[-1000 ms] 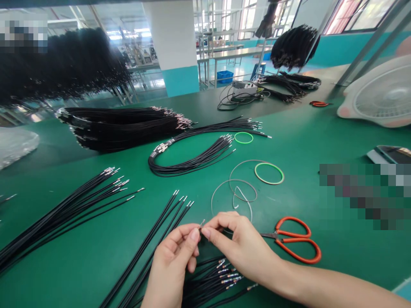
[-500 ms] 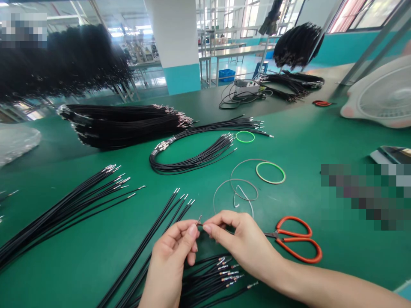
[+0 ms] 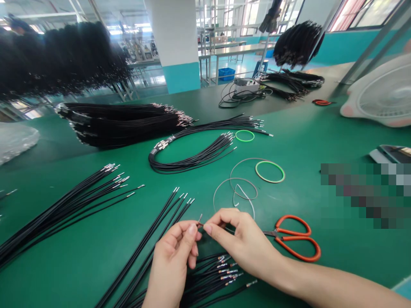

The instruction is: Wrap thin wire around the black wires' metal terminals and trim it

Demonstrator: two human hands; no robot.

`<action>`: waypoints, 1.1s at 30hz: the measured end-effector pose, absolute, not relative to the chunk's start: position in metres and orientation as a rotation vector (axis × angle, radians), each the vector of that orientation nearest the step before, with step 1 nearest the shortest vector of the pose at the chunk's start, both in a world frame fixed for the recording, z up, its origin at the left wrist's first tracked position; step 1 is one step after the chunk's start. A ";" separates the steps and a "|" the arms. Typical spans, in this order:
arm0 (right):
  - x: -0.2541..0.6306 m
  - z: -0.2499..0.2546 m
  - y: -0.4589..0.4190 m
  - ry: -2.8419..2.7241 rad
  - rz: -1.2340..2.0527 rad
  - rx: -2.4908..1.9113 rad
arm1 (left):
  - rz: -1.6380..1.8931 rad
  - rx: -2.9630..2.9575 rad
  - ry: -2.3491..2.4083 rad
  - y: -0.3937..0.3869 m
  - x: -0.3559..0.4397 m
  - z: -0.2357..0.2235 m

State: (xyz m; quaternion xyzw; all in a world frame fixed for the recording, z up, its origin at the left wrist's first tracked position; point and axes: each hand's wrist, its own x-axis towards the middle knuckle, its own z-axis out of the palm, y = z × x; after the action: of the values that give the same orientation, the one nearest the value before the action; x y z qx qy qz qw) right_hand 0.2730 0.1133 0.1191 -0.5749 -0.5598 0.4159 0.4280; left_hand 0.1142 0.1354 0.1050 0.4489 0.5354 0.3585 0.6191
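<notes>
Left hand (image 3: 173,252) and right hand (image 3: 245,239) pinch a small metal terminal (image 3: 201,217) above the green table (image 3: 298,145), work apparently midway: brown-banded wires (image 3: 218,273), seemingly finished, lie below; plain-tipped wires (image 3: 159,214) remain alongside.

Saw a smooth green tabletop (image 3: 298,141) with a soft sheen, black cables (image 3: 205,280) in faintly glossy plastic-looking sheathing, and shiny metal tips (image 3: 252,283). Noticed glossy, plastic-coated-looking orange handles (image 3: 314,254) on metal scissors (image 3: 275,234), a smooth pale plastic fan (image 3: 385,92), and a glossy clear plastic bag (image 3: 16,139).
</notes>
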 end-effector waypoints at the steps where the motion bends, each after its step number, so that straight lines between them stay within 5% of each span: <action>1: 0.273 0.119 0.113 -1.406 1.032 -1.440 | 0.820 1.031 1.232 0.135 0.114 0.105; 19: 0.281 0.113 0.118 -1.513 0.966 -1.480 | 0.759 1.078 1.207 0.134 0.113 0.114; 23: 0.296 0.126 0.118 -1.492 0.875 -1.519 | 0.967 1.325 1.273 0.127 0.117 0.117; 33: 0.297 0.133 0.113 -1.344 1.548 -1.385 | 1.165 2.027 1.102 0.121 0.108 0.104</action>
State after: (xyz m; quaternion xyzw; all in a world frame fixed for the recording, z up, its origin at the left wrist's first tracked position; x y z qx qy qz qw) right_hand 0.2967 0.1133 0.1326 -0.5290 -0.5133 0.5911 0.3277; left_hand 0.1081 0.1207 0.1035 0.7540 0.4101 0.4334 0.2747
